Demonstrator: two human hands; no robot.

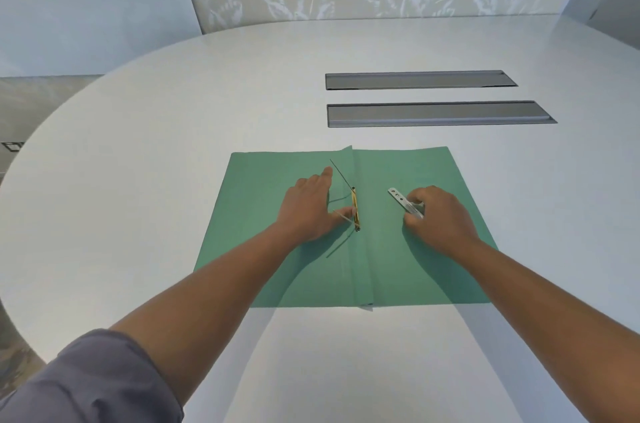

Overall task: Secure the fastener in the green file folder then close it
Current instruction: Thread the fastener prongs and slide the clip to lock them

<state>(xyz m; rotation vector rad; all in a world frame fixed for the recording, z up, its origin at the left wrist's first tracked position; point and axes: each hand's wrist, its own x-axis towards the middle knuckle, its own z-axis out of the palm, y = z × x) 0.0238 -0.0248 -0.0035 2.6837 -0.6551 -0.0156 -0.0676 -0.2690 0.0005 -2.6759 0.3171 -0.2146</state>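
The green file folder [398,260] lies open and flat on the white table. Beside its centre fold sits a brass fastener base [355,206] with two thin metal prongs standing up at a slant. My left hand [308,206] rests flat on the left leaf, its thumb touching the lower prong near the base. On the right leaf, my right hand [438,218] pinches one end of a flat silver fastener bar [401,199] with holes; the other end of the bar points up and to the left.
The rounded white table [207,93] has two grey recessed cable trays [436,114] beyond the folder. The table's curved edge runs along the left. A leaf-patterned wall stands behind.
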